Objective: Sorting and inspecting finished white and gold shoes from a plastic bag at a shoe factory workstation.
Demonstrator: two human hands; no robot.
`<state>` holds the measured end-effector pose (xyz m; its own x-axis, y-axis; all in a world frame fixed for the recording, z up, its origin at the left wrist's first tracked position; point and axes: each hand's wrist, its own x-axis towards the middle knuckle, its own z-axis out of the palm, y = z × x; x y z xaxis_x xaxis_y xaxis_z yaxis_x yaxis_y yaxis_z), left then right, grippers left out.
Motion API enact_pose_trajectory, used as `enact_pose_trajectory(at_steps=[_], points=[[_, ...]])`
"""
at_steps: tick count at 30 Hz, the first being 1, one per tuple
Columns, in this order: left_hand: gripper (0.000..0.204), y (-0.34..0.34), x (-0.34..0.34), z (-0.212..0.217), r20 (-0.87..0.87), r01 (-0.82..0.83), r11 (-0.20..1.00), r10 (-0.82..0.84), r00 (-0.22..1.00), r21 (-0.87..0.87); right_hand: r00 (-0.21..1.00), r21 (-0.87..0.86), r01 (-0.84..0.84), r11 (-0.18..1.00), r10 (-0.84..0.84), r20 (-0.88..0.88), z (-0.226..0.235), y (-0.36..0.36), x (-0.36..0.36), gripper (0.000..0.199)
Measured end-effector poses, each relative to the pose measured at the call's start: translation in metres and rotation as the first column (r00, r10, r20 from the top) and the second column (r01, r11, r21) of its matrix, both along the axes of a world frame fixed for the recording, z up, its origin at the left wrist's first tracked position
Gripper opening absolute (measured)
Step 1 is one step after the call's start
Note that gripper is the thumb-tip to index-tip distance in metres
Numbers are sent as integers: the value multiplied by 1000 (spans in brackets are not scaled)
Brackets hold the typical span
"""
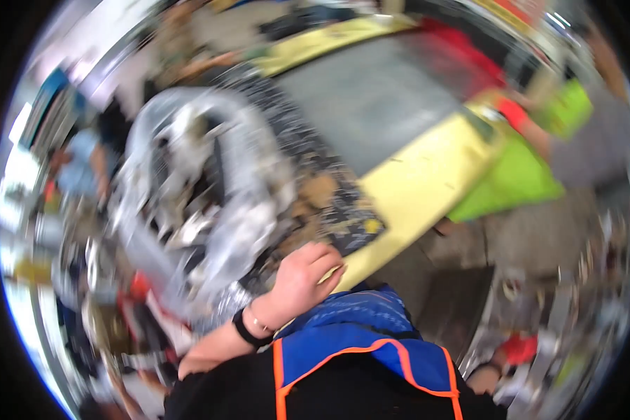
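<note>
My left hand, bare with a dark band and a thin bracelet at the wrist, is at the near corner of a yellow-edged work surface. Its fingers curl together; whatever may be inside them is hidden. Just beyond it lie brown scraps on a black-and-white speckled strip. To the left stands a large container lined with clear plastic, holding crumpled white and dark pieces. My right hand is low at the right, smeared by motion; a red patch shows there, glove or held thing unclear.
Across the right side, a person's arm with a red band reaches to the surface beside bright green cloth. Red material lies at the far edge. Another person in light blue is at the left. Everything is blurred.
</note>
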<state>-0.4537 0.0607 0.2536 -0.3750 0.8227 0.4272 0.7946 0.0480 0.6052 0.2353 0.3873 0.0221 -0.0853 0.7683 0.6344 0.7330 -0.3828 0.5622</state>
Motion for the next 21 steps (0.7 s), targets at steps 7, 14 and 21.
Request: enact_pose_trajectory(at_steps=[7, 14, 21], points=[[11, -134, -57, 25, -119, -798, 599, 799, 590, 69, 373, -18, -852, 523, 584, -721, 25, -25, -372, 58], [31, -149, -128, 17, -128, -624, 780, 616, 777, -36, -562, 418, -821, -390, 423, -711, 193, -157, -646, 40], [51, -157, -112, -1, -506, -705, 561, 496, 706, -434, -798, 410, -419, -810, 114, -592, 264, -251, -722, 44]])
